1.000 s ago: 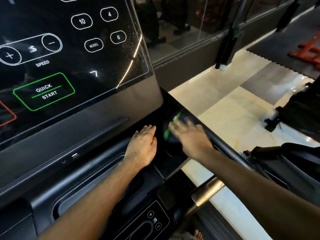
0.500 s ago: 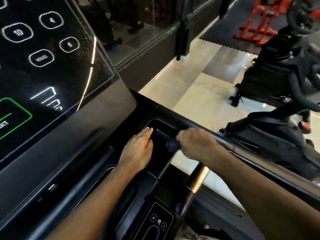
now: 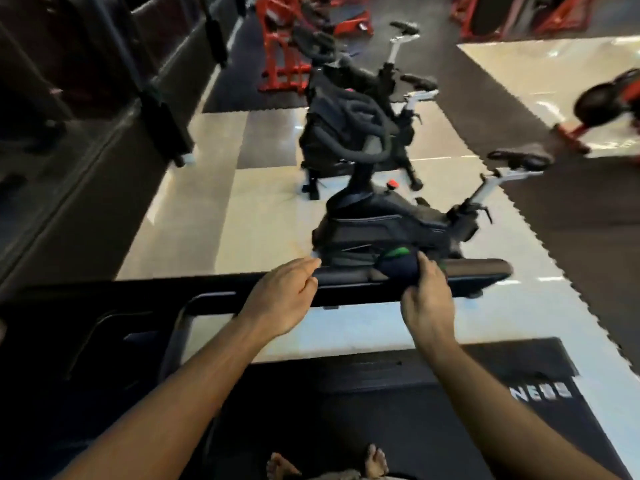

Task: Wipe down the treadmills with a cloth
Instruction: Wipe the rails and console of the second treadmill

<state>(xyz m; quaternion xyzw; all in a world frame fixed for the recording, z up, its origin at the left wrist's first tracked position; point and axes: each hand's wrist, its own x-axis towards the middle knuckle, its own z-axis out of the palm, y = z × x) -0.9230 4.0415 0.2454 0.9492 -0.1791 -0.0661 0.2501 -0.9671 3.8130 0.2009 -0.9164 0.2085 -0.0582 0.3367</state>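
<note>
The treadmill's black side handrail (image 3: 478,271) runs across the middle of the view, out to the right. My right hand (image 3: 427,299) is shut on a dark cloth (image 3: 396,266) with a green edge and presses it onto the rail. My left hand (image 3: 280,296) rests on the same rail a little to the left, fingers loosely curled, holding nothing. The treadmill belt and deck (image 3: 381,410) lie below, with my bare feet at the bottom edge. The frame is blurred.
A black exercise bike (image 3: 388,223) stands just beyond the rail, another bike (image 3: 349,133) behind it. Red weight frames (image 3: 284,57) stand further back. A dark glass wall (image 3: 86,150) runs along the left. Pale tiles and black mats cover the floor.
The view has swung right, away from the console, to the side rail. My right hand has slid the cloth from the cup tray out along the rail. My left hand has followed onto the rail.
</note>
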